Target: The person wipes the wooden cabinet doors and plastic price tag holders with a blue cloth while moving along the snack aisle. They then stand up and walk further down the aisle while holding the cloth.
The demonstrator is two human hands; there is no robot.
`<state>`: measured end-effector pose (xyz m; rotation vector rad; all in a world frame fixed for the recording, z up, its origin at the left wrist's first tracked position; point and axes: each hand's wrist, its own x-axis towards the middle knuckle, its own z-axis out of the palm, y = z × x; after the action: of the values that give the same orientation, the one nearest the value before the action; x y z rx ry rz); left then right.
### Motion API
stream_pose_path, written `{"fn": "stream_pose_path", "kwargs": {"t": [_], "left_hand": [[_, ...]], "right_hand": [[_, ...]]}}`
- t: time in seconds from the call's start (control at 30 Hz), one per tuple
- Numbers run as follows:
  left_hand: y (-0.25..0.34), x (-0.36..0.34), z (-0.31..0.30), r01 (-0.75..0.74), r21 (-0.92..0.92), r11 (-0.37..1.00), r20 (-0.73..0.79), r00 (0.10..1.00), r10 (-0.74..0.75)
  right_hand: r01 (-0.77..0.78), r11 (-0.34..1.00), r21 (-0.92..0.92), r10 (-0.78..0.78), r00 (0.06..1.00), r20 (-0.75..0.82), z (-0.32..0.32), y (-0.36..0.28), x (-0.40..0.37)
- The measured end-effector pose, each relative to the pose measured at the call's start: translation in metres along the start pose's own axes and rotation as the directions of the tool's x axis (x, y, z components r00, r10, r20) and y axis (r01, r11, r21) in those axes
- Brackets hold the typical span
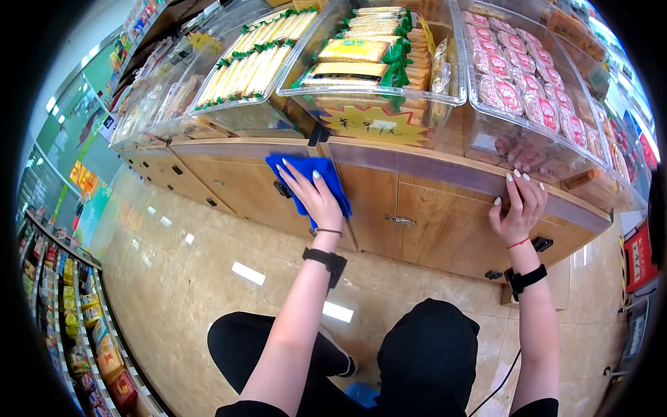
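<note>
Under my left hand (pixel 314 194), a blue cloth (pixel 338 186) is pressed against the wooden front of the display cabinet (pixel 368 201). Fingers stretch over the cloth, and its edges stick out around them. My right hand (pixel 517 208) rests its fingertips on the cabinet's upper edge at the right, with fingers slightly bent and nothing in them. Just above that hand stands a clear bin (pixel 535 125) of pink-printed wrapped packs. Over the middle, another clear bin (pixel 410 94) holds wrapped biscuits with green ends and carries a yellow starburst price sign (pixel 375 126).
Metal latches (pixel 401 220) and black fittings jut from the cabinet doors. More snack bins (pixel 250 76) continue leftward. A shelf of packaged goods (pixel 87 313) stands at lower left. My bent knees (pixel 431 347) are close below, above the tiled floor (pixel 174 278); a black cable (pixel 501 384) runs at right.
</note>
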<state>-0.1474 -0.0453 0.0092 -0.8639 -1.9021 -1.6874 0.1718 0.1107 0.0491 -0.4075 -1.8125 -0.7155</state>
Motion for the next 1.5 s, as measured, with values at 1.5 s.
{"fn": "stream_pose_path", "kwargs": {"t": [1.5], "left_hand": [[-0.168,-0.149,0.039,0.831,-0.546,0.105,0.413,0.376,-0.829]], "right_hand": [[0.031,0.998,-0.059,-0.031,1.000,-0.004,0.007,0.000,-0.004]]}}
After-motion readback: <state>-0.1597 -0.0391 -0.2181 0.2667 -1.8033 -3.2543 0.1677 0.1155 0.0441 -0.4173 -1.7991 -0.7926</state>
